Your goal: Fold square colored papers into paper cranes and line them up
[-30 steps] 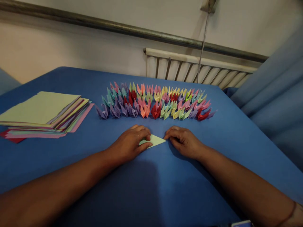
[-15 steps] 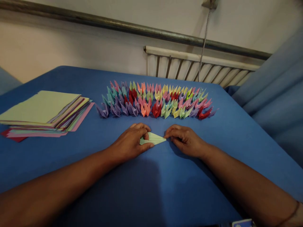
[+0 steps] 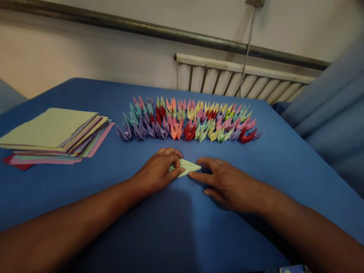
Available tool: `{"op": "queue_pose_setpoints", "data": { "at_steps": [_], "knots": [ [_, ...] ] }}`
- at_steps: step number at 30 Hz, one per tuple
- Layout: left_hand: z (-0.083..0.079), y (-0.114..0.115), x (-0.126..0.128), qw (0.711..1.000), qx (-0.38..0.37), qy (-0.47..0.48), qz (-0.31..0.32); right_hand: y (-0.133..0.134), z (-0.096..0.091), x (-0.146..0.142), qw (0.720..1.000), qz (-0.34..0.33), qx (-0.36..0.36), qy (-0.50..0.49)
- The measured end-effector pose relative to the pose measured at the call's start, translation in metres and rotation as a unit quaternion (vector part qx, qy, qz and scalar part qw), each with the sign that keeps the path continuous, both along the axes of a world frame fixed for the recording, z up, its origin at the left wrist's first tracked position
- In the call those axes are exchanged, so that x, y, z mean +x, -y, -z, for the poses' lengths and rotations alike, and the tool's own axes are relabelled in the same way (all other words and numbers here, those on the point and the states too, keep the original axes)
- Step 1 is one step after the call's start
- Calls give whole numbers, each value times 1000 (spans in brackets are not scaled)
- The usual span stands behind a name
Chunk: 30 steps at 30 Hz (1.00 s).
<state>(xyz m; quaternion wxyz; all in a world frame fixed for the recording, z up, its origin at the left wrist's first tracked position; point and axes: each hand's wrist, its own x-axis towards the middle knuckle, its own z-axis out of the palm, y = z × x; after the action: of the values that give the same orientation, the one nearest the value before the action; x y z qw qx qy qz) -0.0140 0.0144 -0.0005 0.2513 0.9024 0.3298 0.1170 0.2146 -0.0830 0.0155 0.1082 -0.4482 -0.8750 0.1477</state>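
Right hand (image 3: 231, 184) uncurled and splayed, by the tapered tip of creased pale-green paper (image 3: 187, 166), left hand (image 3: 156, 170) pinching it

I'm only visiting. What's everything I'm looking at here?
Flat table: one, blue, centre.
Pointed folded paper: one, pale green, table's middle.
Small paper cranes: dozens, multicoloured, rows beyond it.
Stacked paper sheets: many, multicoloured, table's left.
Plain wall: one, pale, background.
Long round pipe: one, greyish, along the wall.
Ribbed radiator: one, whitish, behind table.
Thin cord: one, grey, before radiator.
Wall fitting: one, brown, top.
Draped curtain: one, blue, right.
Unclear patch: one, blue, left edge.
Unclear item: one, blue and white, bottom edge.
Forearms: two, foreground.
Left hand grip: one, holding folded paper.
Right hand grip: one, open, by paper's tip.
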Motion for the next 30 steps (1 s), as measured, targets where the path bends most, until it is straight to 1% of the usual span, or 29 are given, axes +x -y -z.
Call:
{"op": "queue_pose_setpoints", "data": {
  "at_steps": [3,7,10,14,17,20,23,26,30],
  "knots": [
    [0,0,0,1000,1,-1,0,5,2,-4,1000,19,14,16],
    [0,0,0,1000,1,0,0,7,3,-8,998,32,9,57],
    [-1,0,1,1000,1,1,-2,7,3,-9,997,37,6,63],
    [0,0,1,1000,9,3,2,4,2,-8,997,36,-9,61],
    [1,0,1,999,23,12,20,2,0,-7,996,30,-33,71],
    [-2,2,2,998,48,-14,33,1,-3,-7,996,24,-48,75],
    [-5,3,5,996,68,-53,27,0,-3,-7,995,24,-55,74],
    [-7,4,10,997,53,-56,19,0,-2,-6,995,23,-61,75],
    [-6,4,14,999,29,-38,6,1,-2,-5,995,26,-62,78]
  ]
}}
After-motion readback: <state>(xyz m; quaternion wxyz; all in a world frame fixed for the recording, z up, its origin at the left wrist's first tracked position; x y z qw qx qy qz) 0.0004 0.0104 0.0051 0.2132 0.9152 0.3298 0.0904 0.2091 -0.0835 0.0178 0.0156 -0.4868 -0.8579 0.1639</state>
